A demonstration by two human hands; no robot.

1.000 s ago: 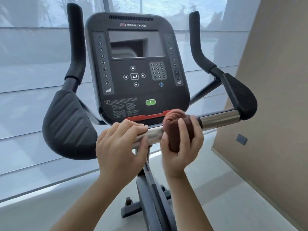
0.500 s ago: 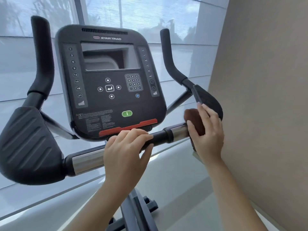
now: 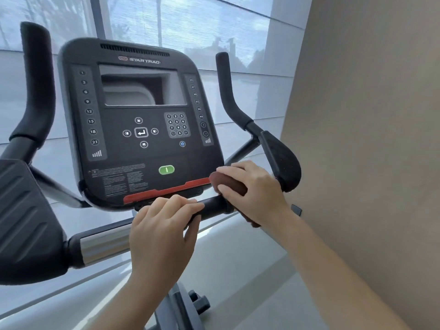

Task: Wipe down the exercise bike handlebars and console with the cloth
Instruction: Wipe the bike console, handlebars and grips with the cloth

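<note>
The black console point(image 3: 140, 129) of the exercise bike faces me, with a dark screen, a keypad and a green button. Below it runs the horizontal handlebar point(image 3: 104, 244), part chrome, part black. My left hand point(image 3: 162, 236) grips the bar's middle, just under the console. My right hand point(image 3: 254, 194) wraps a dark brown cloth point(image 3: 228, 184) around the bar's right part, next to the console's lower right corner. The right elbow pad point(image 3: 282, 160) sits just beyond that hand. The bar under the cloth is hidden.
Upright grips rise at the left point(image 3: 35, 79) and right point(image 3: 226, 91) of the console. A large left elbow pad point(image 3: 23, 222) fills the left edge. A beige wall point(image 3: 369, 139) stands close on the right. Shaded windows point(image 3: 202, 27) lie behind, and the bike's frame point(image 3: 181, 308) drops below.
My right hand slid the cloth right along the bar to the elbow pad, then back left towards the console's corner. The left hand kept its grip. My view shifted right.
</note>
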